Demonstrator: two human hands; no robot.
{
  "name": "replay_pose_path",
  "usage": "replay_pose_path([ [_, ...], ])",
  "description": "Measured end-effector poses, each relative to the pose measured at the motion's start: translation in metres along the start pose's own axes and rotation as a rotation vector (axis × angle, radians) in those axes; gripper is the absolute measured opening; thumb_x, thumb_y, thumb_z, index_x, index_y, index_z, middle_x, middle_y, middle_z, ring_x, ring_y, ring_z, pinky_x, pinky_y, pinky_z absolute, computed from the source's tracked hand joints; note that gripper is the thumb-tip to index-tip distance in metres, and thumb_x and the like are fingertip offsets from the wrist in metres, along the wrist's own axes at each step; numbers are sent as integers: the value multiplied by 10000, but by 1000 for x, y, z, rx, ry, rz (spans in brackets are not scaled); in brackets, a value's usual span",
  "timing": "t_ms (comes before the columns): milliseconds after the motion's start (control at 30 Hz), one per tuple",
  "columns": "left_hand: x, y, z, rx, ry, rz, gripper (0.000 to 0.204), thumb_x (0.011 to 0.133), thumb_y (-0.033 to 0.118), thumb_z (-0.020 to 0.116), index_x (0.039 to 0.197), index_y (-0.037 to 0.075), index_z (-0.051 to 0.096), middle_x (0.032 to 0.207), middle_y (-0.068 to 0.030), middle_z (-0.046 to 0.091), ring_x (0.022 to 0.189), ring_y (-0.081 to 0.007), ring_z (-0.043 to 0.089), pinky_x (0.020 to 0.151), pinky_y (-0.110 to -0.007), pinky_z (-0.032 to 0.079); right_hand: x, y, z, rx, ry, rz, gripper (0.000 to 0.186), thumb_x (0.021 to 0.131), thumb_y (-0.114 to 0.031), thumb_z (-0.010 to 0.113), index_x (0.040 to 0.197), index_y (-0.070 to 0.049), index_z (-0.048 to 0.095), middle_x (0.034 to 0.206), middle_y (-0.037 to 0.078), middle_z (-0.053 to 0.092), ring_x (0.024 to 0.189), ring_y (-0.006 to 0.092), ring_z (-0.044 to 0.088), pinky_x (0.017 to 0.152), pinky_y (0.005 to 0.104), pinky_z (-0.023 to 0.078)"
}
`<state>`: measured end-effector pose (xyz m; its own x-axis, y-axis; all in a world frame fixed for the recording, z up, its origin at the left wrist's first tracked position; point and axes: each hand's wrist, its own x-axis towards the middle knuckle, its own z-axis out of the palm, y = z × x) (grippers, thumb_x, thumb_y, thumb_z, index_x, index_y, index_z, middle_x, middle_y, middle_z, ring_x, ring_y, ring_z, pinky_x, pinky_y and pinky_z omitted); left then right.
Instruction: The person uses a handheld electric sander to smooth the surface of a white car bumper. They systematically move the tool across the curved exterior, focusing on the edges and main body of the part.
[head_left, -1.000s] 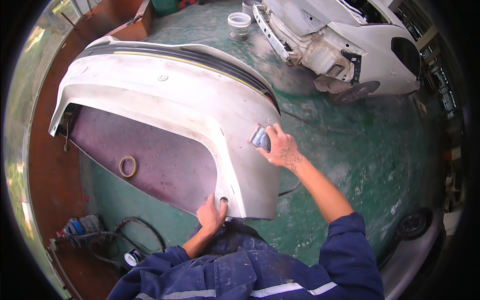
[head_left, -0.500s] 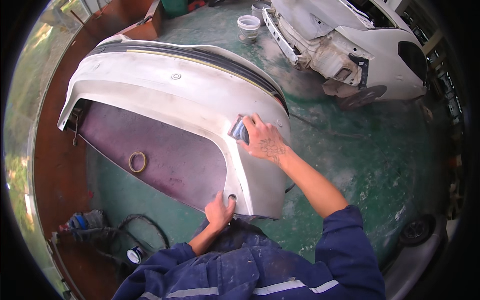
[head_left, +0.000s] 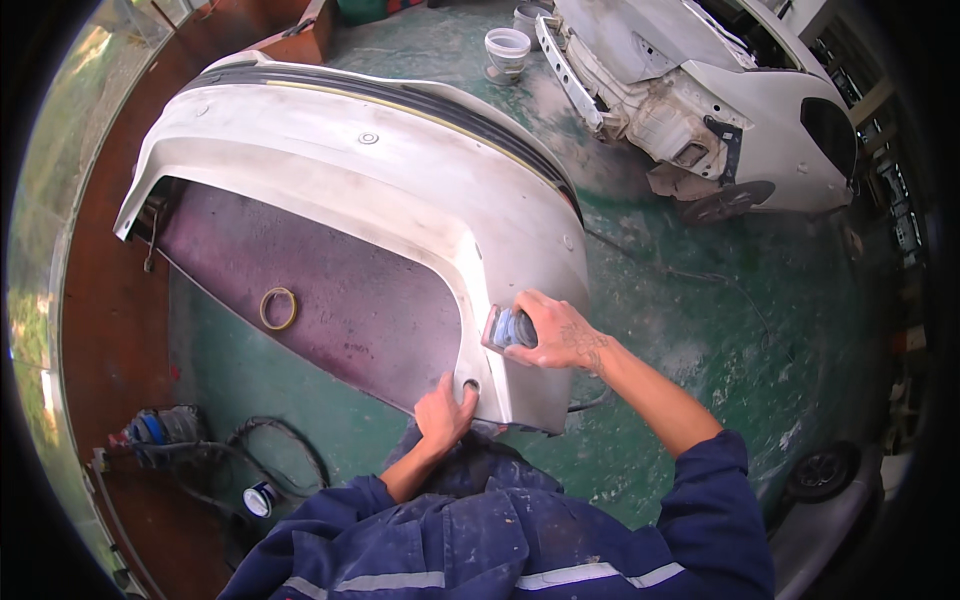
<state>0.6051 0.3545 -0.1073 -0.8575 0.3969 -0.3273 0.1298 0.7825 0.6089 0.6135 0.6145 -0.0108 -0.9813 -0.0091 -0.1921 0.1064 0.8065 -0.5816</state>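
Observation:
A large white car bumper point(head_left: 330, 160) lies across the view, with a dark trim strip along its far edge. My right hand point(head_left: 552, 332) is closed round a blue-grey sanding block point(head_left: 509, 328) with a reddish edge. The block rests against the bumper's near right corner, its underside hidden. At the bumper's near end my left hand point(head_left: 443, 412) grips the edge, the thumb beside a round hole. Some of its fingers are hidden behind the edge. Inside the bumper's curve is a purple-stained panel point(head_left: 330, 290), and on it lies a yellow tape roll point(head_left: 292, 312).
A partly stripped white car body point(head_left: 690, 110) stands at the far right, with a white bucket point(head_left: 507, 58) beside it. At the lower left are a power tool point(head_left: 165, 427), a coiled hose point(head_left: 310, 450) and a can point(head_left: 259, 499). A dark hose point(head_left: 660, 265) runs over the green floor.
My right hand has slid the sanding block down the bumper's corner toward me. My left hand keeps its hold at the bumper's edge. The whole view has shifted slightly.

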Motion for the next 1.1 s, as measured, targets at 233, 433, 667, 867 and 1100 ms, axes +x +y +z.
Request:
replay_pose_path([
  [233,4,-3,-1,-2,-8,24,426,952,425,612,1058,14,647,881,-324,700,826,-546,671,768,-604,512,52,-17,-3,-202,285,-72,551,813,-289,857,1191,-56,533,1129,176,614,910,457,695,796,537,586],
  [433,4,-9,2,16,-1,65,430,1002,442,563,1008,15,613,868,-316,706,812,-533,680,758,-624,503,-9,-7,9,-14,71,-44,555,795,-302,866,1179,-57,548,1128,184,617,958,464,682,817,531,571],
  [667,2,-5,4,44,24,39,421,962,423,608,1037,9,633,828,-324,692,796,-540,676,750,-619,505,-96,11,38,140,40,83,559,805,-360,857,1168,-63,551,1135,180,606,977,463,681,849,528,575],
  [867,2,-15,10,54,113,82,449,950,441,620,1048,4,650,784,-316,690,772,-529,685,740,-611,516,-17,2,8,163,72,111,557,817,-361,832,1197,-60,557,1243,197,621,1066,442,674,920,524,550],
  [1100,7,-10,4,34,39,43,442,929,391,630,1113,-10,666,892,-321,709,861,-530,688,791,-595,518,0,-4,3,101,134,115,551,830,-345,817,1239,-87,553,1246,188,625,1134,436,660,951,509,540],
])
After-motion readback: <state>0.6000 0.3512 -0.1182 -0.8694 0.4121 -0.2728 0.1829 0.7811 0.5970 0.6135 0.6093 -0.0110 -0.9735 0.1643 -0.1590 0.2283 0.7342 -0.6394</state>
